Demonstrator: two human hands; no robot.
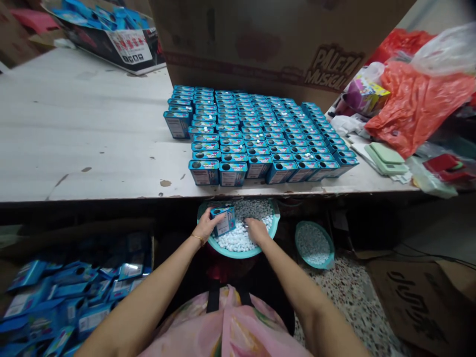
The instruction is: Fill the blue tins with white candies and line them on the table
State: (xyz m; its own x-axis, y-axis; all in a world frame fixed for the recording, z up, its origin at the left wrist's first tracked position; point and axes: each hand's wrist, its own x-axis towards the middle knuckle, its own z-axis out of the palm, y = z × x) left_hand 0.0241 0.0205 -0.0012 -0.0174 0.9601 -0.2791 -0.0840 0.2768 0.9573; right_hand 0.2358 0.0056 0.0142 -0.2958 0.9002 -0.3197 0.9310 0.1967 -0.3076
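Note:
My left hand (204, 225), a bracelet at its wrist, grips a small blue tin (224, 223) by its side. The tin tilts over a turquoise basin (275, 229) of small white candies (238, 242). Close to the tin, my right hand (257, 230) dips into the candies with its fingers closed. A small shiny bit shows at its fingertips, too little to name. On the table just beyond the basin stand close rows of similar blue tins (233, 171), each with a dark round hole on top. A few white candies lie on some of the tops.
Behind the tins rises a large cardboard box (238, 39). More blue tins fill an open carton (130, 47) and a bin (74, 297) at lower left. A smaller basin (315, 245) stands at right. Plastic bags (420, 99) and a pale green scale (386, 156) crowd the table's right end.

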